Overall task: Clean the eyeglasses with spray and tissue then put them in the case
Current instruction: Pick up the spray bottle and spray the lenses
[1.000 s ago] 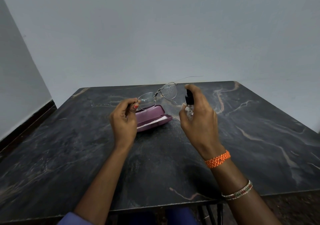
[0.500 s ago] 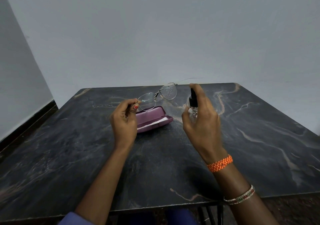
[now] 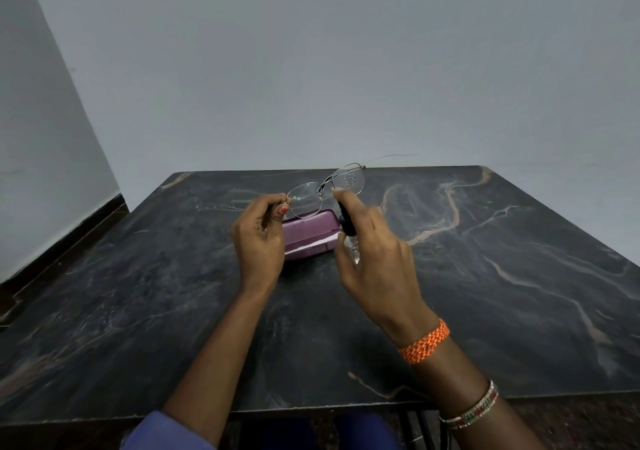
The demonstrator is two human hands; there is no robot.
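Thin metal-framed eyeglasses (image 3: 327,186) hang in the air above the table, temples unfolded; droplets speckle the right lens. My left hand (image 3: 258,238) pinches the frame at its left hinge. My right hand (image 3: 374,252) grips a small clear spray bottle (image 3: 347,228) with a black nozzle, forefinger on top of the nozzle, just below the bridge of the glasses. A purple glasses case (image 3: 308,233) lies open on the table behind my hands, with white tissue (image 3: 323,242) in it.
The dark marble table (image 3: 485,276) reaches to the grey wall behind. Another wall and a dark skirting stand on the left. The table's near edge runs just in front of my blue-clothed lap.
My right hand has carried the spray bottle left and closer to the glasses, now near the bridge and left lens. The left hand and glasses have stayed nearly still.
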